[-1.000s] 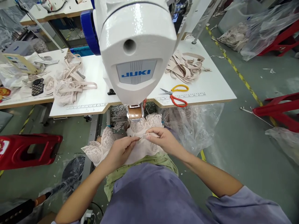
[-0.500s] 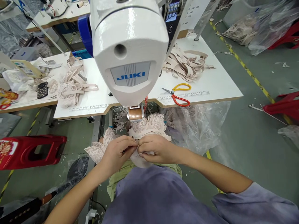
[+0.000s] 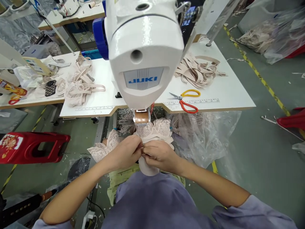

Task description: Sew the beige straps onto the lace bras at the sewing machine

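A pale pink lace garment (image 3: 154,128) lies in front of a white JUKI sewing machine (image 3: 145,54), just below its metal foot (image 3: 141,117). My left hand (image 3: 126,152) and my right hand (image 3: 158,156) meet over the garment, fingers closed and pinching its fabric together. A lace part (image 3: 105,149) spreads out to the left of my left hand. The fingertips are pressed so close together that the pinched spot is hidden.
Orange and yellow scissors (image 3: 186,99) lie on the white table (image 3: 228,92), with beige straps (image 3: 197,68) behind them. More lace pieces (image 3: 78,84) sit at the left. A clear plastic bag (image 3: 205,133) hangs at the right. A red stool (image 3: 30,147) stands left.
My hands have drawn together from slightly apart and now pinch the fabric at one spot, bunching the garment nearer my body. The camera has shifted a little.
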`<act>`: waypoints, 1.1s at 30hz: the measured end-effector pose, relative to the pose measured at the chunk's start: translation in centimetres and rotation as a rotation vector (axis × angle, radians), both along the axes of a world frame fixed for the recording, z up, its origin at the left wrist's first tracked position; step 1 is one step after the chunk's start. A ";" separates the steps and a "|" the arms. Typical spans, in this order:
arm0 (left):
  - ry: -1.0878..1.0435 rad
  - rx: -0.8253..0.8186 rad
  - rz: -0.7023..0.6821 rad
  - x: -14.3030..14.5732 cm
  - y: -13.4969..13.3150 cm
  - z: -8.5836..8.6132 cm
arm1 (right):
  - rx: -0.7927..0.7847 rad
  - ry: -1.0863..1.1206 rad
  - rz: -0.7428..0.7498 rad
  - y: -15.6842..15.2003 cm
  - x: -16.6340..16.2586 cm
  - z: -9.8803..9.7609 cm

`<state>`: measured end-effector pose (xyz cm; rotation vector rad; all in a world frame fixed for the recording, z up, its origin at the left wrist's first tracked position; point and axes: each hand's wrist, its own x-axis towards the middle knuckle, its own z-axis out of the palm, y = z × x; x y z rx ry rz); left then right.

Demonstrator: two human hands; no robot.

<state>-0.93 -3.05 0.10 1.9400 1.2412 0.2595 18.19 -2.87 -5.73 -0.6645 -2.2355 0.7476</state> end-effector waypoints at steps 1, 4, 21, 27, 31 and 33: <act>-0.106 -0.066 0.061 0.2 0.0 -0.3 | -0.047 0.048 -0.018 0.0 -0.1 0.1; -0.546 -0.257 0.303 1.1 -0.7 -1.7 | -0.102 0.183 -0.084 0.0 -0.2 0.5; -0.503 0.092 0.488 0.8 -2.5 -2.6 | 0.095 0.122 -0.149 0.0 -0.5 0.6; -0.394 0.316 0.450 0.8 -2.4 -3.4 | -0.076 0.200 -0.132 0.2 -0.7 0.6; -0.542 0.221 0.538 1.2 -2.3 -4.1 | -0.196 0.235 -0.187 0.4 -0.9 1.2; -0.592 0.213 0.558 1.4 -2.3 -4.6 | -0.255 0.236 -0.200 0.4 -0.9 1.2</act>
